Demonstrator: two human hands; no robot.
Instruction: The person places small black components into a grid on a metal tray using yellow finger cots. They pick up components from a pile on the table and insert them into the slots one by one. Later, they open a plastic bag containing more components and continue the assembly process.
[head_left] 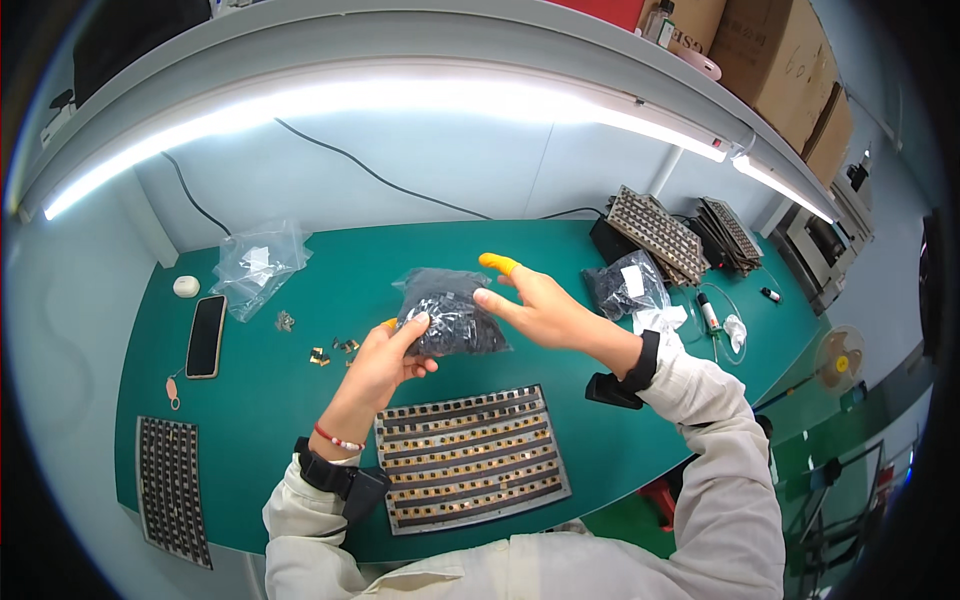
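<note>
A clear plastic bag of small black parts is lifted over the middle of the green table. My left hand grips its lower left side, thumb on top and fingers underneath. At the bag's right edge, my right hand has its fingers apart and a yellow finger cot on one fingertip. Its thumb lies against or just over the plastic; which, I cannot tell. Below the bag lies a tray of rows of small black and gold pieces. Several loose gold and black pieces are scattered left of my left hand.
A phone, a round white case and clear bags occupy the left side. Another filled tray overhangs the left edge. Right of my hands are a second bag of black parts, stacked trays and a small bottle.
</note>
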